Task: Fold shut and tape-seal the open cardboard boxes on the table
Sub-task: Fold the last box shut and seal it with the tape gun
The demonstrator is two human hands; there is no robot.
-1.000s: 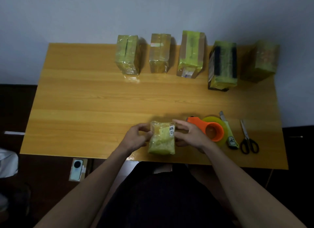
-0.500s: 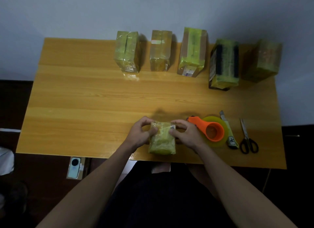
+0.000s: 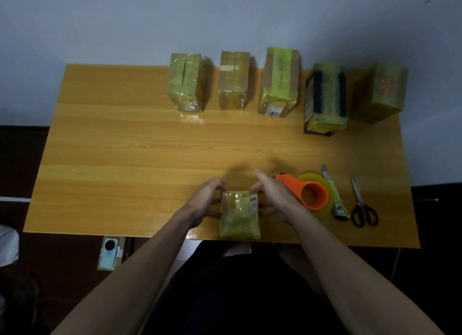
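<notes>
At the table's near edge, small box (image 3: 239, 216) wrapped in yellowish tape, white label, both hands' fingers gripping its sides

Wooden table (image 3: 125, 139), small taped box (image 3: 239, 216) at its near edge between left hand (image 3: 203, 204) and right hand (image 3: 273, 199), orange tape dispenser (image 3: 310, 193), utility knife (image 3: 335, 194) and scissors (image 3: 362, 204) right of the right hand, five taped boxes (image 3: 278, 81) in a row well beyond both hands

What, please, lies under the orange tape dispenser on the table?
A yellowish tape roll shows around the orange plastic tape dispenser, resting on the wooden table. The roll's underside is covered.
</notes>
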